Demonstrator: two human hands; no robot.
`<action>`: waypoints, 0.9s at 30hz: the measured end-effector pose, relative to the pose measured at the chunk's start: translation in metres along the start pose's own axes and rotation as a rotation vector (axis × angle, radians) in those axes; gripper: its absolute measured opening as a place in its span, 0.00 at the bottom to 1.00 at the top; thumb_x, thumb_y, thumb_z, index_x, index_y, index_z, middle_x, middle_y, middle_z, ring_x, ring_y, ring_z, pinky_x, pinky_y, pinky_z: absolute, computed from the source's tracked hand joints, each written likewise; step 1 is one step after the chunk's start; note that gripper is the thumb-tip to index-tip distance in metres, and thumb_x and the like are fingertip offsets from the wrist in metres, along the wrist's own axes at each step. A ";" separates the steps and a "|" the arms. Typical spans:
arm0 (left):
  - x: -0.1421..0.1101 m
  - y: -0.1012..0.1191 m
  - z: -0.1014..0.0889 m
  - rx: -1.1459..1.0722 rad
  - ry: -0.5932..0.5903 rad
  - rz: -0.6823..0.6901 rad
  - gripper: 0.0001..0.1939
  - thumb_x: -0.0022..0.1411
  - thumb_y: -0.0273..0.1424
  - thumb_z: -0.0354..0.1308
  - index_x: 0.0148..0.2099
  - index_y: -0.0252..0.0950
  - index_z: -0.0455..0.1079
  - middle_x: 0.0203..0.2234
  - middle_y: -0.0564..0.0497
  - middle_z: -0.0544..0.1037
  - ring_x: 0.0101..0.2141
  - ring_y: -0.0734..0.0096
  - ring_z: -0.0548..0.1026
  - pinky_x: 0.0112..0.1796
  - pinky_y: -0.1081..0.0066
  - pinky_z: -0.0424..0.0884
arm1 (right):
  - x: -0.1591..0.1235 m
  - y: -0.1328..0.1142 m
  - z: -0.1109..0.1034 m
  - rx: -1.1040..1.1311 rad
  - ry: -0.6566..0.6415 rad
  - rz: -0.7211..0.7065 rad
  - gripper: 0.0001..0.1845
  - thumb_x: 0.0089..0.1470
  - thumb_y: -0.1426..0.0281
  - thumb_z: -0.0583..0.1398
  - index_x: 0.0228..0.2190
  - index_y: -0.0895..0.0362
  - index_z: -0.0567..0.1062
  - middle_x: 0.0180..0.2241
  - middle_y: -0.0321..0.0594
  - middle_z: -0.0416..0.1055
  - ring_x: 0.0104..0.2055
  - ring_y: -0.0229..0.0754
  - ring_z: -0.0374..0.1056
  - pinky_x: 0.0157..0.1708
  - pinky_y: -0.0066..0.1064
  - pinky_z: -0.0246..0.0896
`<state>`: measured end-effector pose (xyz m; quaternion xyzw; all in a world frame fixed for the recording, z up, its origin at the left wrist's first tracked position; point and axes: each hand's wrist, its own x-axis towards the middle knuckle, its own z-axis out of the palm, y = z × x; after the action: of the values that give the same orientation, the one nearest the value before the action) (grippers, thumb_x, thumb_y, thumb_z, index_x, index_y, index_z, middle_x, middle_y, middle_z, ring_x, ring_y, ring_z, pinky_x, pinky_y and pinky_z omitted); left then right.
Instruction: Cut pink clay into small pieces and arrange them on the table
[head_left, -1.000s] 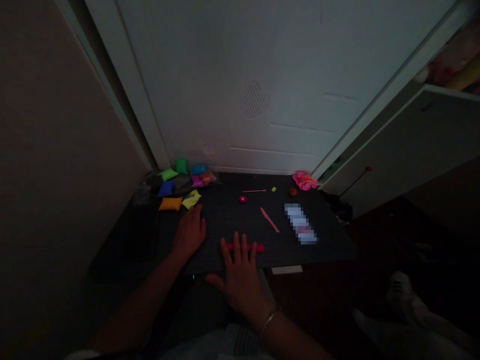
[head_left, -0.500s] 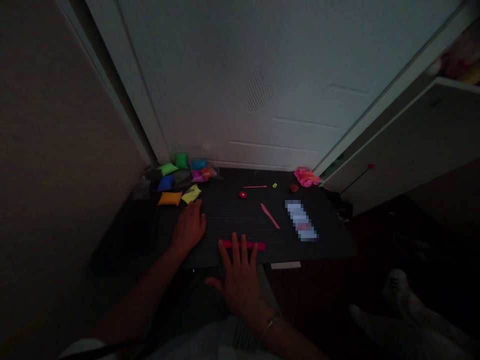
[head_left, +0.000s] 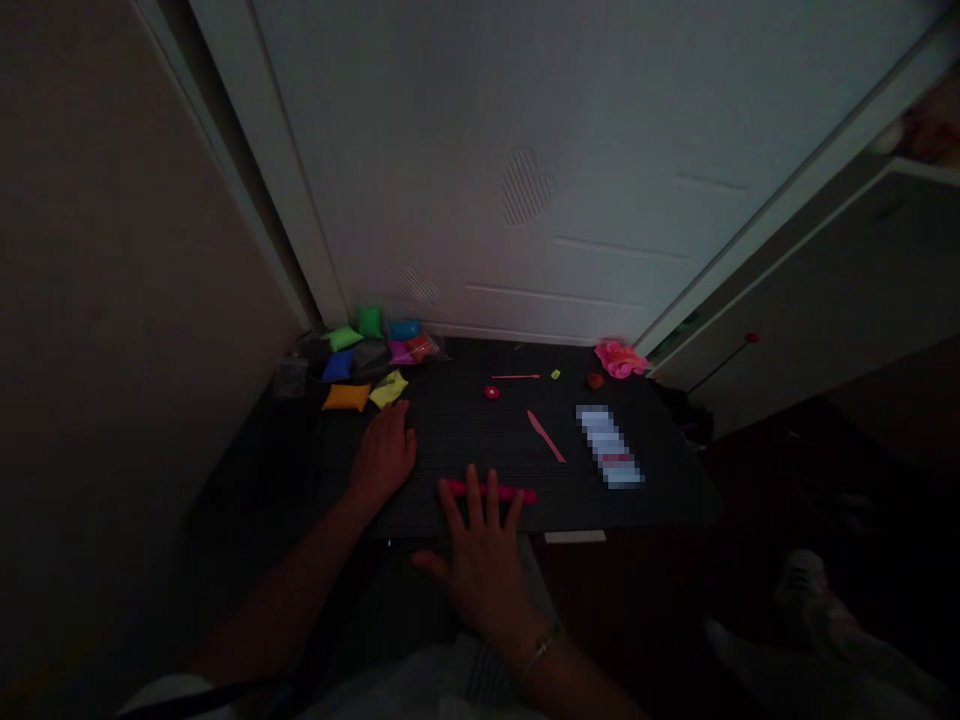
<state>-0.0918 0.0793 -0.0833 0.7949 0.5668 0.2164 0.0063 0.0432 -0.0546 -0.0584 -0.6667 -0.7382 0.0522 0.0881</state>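
My right hand (head_left: pixel 487 565) has its fingers spread over a pinkish-red rod (head_left: pixel 506 493) near the front edge of the dark table (head_left: pixel 450 430). Its fingers lie across the rod without wrapping round it; I cannot tell if the rod is clay or a tool. My left hand (head_left: pixel 384 455) rests flat on the tabletop, fingertips close to a yellow packet (head_left: pixel 388 388), holding nothing that I can see. Beyond the rod lie a pink plastic knife (head_left: pixel 546 437), a thin pink stick (head_left: pixel 515 377) and a small red flower-like piece with a pale centre (head_left: pixel 491 393).
Several coloured packets, among them an orange packet (head_left: pixel 346 397), lie at the back left. To the right are a blurred-out phone-like rectangle (head_left: pixel 609 447), a brownish-red lump (head_left: pixel 595 381) and a pink ruffled thing (head_left: pixel 621 360). A white panel (head_left: pixel 420 150) stands behind the table.
The view has shifted slightly, so the table's things appear a little farther right. Both hands keep nearly the same pose, the right one still over the rod.
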 end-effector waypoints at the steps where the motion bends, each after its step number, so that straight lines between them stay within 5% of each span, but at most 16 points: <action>1: 0.000 0.000 0.000 -0.001 0.002 0.001 0.23 0.59 0.29 0.42 0.55 0.24 0.56 0.51 0.36 0.65 0.53 0.56 0.61 0.51 0.60 0.59 | 0.001 0.000 0.000 0.000 -0.003 0.004 0.42 0.46 0.42 0.43 0.58 0.51 0.49 0.61 0.51 0.39 0.61 0.64 0.32 0.50 0.65 0.25; 8: -0.003 0.000 -0.001 0.025 0.047 0.038 0.21 0.59 0.27 0.41 0.54 0.26 0.57 0.51 0.38 0.66 0.53 0.56 0.61 0.51 0.58 0.59 | 0.059 0.012 -0.002 -0.005 0.049 0.097 0.42 0.47 0.42 0.43 0.56 0.53 0.54 0.60 0.53 0.42 0.60 0.64 0.34 0.49 0.66 0.21; 14: -0.001 0.003 -0.006 0.020 0.058 0.105 0.21 0.60 0.28 0.41 0.53 0.25 0.59 0.51 0.38 0.66 0.54 0.57 0.59 0.52 0.57 0.57 | 0.048 0.020 -0.012 0.010 0.123 0.015 0.44 0.47 0.43 0.46 0.58 0.53 0.46 0.61 0.49 0.38 0.62 0.60 0.32 0.51 0.63 0.25; 18: -0.006 0.007 -0.013 -0.002 0.056 0.155 0.20 0.61 0.29 0.40 0.52 0.28 0.62 0.51 0.40 0.66 0.54 0.58 0.59 0.52 0.57 0.57 | 0.037 0.053 -0.029 -0.018 0.212 0.012 0.39 0.52 0.51 0.49 0.58 0.57 0.46 0.62 0.46 0.37 0.62 0.54 0.28 0.55 0.55 0.28; 23: -0.017 0.022 -0.015 -0.134 -0.145 0.305 0.22 0.62 0.36 0.42 0.55 0.34 0.58 0.51 0.45 0.67 0.53 0.64 0.62 0.52 0.59 0.56 | 0.026 0.096 -0.024 -0.031 0.045 0.049 0.24 0.53 0.62 0.53 0.51 0.54 0.63 0.59 0.45 0.47 0.62 0.54 0.33 0.55 0.53 0.34; 27: -0.011 0.034 -0.012 -0.172 -0.262 0.375 0.17 0.62 0.36 0.44 0.50 0.38 0.65 0.45 0.48 0.73 0.50 0.67 0.66 0.53 0.59 0.54 | 0.033 0.104 -0.022 0.013 0.022 0.075 0.15 0.53 0.64 0.54 0.44 0.50 0.70 0.59 0.41 0.49 0.62 0.51 0.36 0.54 0.51 0.38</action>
<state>-0.0684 0.0540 -0.0672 0.9041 0.3831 0.1563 0.1071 0.1463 -0.0117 -0.0550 -0.6938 -0.7114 0.0528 0.0986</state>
